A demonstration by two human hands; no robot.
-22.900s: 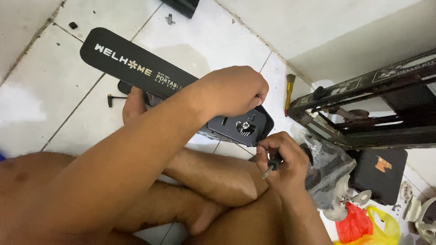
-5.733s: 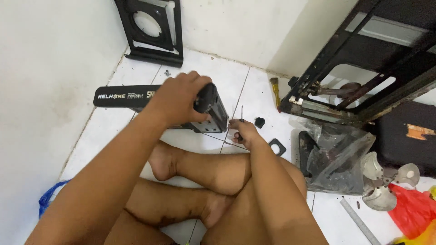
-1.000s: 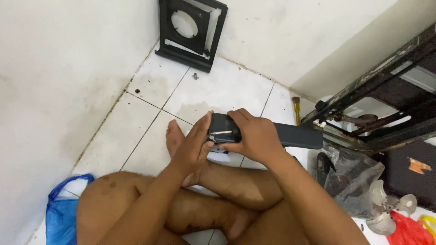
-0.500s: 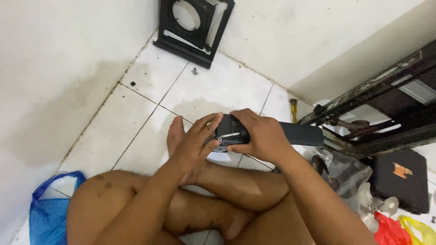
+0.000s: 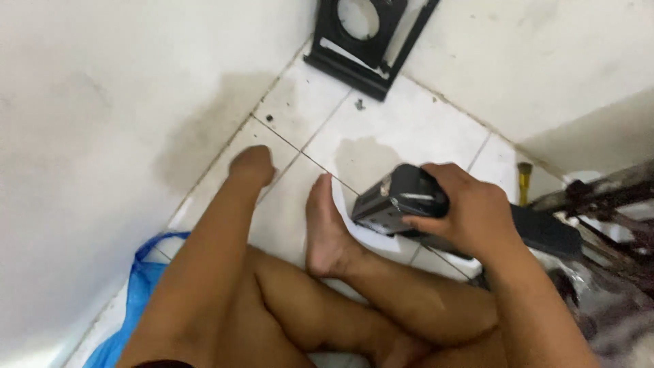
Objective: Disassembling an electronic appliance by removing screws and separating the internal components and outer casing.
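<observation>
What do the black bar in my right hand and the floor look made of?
Black bar: likely matte black plastic or coated metal; dull sheen, moulded end, so uncertain. Floor: glazed white ceramic tile, seen in grout lines and soft gloss. Right hand grips it.

The black bar (image 5: 409,201) looks like hard plastic, matt with a faint sheen on its rounded end. The floor (image 5: 402,129) is white glazed tile, smooth, stained grey near the wall. The wall (image 5: 102,136) is matt, rough plaster. The blue bag (image 5: 139,286) is thin, glossy plastic. The black frame (image 5: 361,41) looks like painted metal.
</observation>
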